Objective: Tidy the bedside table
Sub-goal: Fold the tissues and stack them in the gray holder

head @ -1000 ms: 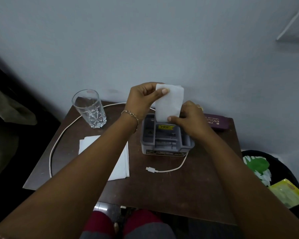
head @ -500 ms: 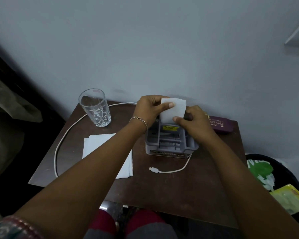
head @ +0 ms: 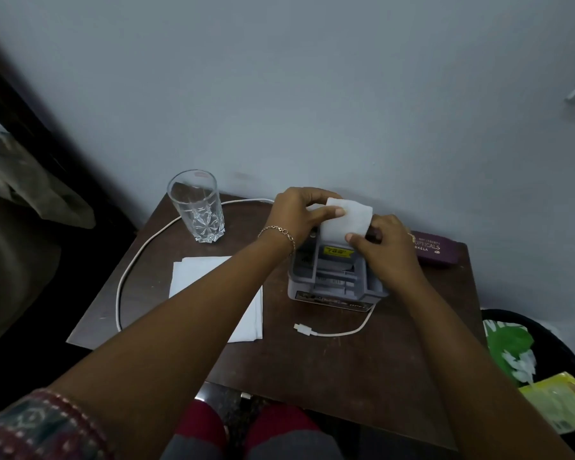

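Both hands hold a folded white tissue point(head: 347, 219) upright over the back of a grey plastic organiser box point(head: 329, 280) on the dark wooden bedside table point(head: 362, 363). My left hand point(head: 299, 215) pinches the tissue's upper left edge with thumb and fingers. My right hand point(head: 384, 250) grips its lower right corner, fingers resting on the box. The tissue's lower edge dips behind a yellow label inside the box.
An empty cut-glass tumbler point(head: 196, 209) stands at the table's back left. A white cable point(head: 123, 280) loops along the left and ends near the box front. A stack of white napkins point(head: 193, 277) lies under my left forearm. A maroon spectacle case point(head: 437, 252) sits by the wall; a bin point(head: 528, 360) stands to the right.
The tissue has come down from well above the box to its back compartment, both hands moving with it and bending it over. The view has shifted slightly.
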Action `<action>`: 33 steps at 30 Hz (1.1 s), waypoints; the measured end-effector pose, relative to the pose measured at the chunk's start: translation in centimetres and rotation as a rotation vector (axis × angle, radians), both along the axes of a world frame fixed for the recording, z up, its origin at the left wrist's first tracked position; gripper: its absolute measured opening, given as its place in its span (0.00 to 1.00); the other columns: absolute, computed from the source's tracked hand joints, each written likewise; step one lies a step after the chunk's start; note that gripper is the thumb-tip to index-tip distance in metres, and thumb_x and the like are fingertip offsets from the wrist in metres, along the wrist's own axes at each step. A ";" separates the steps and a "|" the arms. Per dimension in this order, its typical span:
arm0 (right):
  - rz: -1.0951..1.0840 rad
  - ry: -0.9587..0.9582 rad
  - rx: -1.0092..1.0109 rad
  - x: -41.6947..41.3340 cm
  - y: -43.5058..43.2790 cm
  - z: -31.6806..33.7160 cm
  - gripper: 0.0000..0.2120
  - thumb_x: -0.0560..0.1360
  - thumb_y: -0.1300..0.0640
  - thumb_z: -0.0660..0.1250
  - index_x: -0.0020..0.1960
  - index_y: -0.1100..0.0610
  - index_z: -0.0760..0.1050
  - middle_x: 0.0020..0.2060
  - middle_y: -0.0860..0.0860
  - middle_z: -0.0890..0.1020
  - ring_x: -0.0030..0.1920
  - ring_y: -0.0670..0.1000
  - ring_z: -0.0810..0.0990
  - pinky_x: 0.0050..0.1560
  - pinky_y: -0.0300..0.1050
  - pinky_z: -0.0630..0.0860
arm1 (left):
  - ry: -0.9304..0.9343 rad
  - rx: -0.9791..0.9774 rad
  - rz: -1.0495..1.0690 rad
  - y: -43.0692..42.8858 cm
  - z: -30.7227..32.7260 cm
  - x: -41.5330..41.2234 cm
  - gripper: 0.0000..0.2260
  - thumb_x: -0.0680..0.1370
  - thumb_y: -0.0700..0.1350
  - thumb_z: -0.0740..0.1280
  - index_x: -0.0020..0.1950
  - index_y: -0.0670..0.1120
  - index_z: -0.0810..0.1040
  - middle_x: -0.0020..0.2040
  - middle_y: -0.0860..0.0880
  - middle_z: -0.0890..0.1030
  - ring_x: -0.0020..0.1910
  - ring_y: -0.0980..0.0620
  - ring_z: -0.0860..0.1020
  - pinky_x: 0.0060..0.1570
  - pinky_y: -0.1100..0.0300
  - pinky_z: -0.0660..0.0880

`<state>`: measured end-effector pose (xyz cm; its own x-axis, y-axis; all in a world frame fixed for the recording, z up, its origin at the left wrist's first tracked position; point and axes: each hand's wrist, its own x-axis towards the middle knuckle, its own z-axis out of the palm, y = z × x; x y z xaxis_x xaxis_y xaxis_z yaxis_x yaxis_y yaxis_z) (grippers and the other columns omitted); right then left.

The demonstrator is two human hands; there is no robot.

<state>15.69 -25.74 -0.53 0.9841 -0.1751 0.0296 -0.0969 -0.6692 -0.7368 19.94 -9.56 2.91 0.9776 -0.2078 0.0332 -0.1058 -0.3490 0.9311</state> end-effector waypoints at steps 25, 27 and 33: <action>0.394 -0.082 -0.322 -12.4 17.1 -4.4 0.12 0.60 0.62 0.69 0.39 0.48 0.79 0.38 0.43 0.79 0.38 0.46 0.78 0.35 0.39 0.77 | 0.388 0.024 0.738 16.7 -5.7 -7.8 0.06 0.73 0.43 0.71 0.40 0.41 0.78 0.40 0.44 0.77 0.39 0.49 0.72 0.32 0.64 0.65; 0.383 -0.083 -0.320 -12.6 17.2 -4.6 0.12 0.60 0.62 0.69 0.39 0.48 0.79 0.38 0.43 0.79 0.38 0.46 0.78 0.35 0.40 0.77 | 0.383 0.006 0.750 16.9 -6.0 -7.8 0.08 0.71 0.41 0.72 0.35 0.43 0.75 0.36 0.46 0.76 0.36 0.50 0.71 0.32 0.68 0.65; 0.378 -0.097 -0.339 -12.7 17.3 -5.0 0.12 0.60 0.63 0.69 0.40 0.49 0.79 0.39 0.43 0.79 0.39 0.46 0.78 0.38 0.40 0.78 | 0.287 0.121 0.737 16.9 -6.5 -9.1 0.09 0.67 0.43 0.76 0.40 0.43 0.77 0.36 0.48 0.78 0.38 0.49 0.75 0.38 0.61 0.68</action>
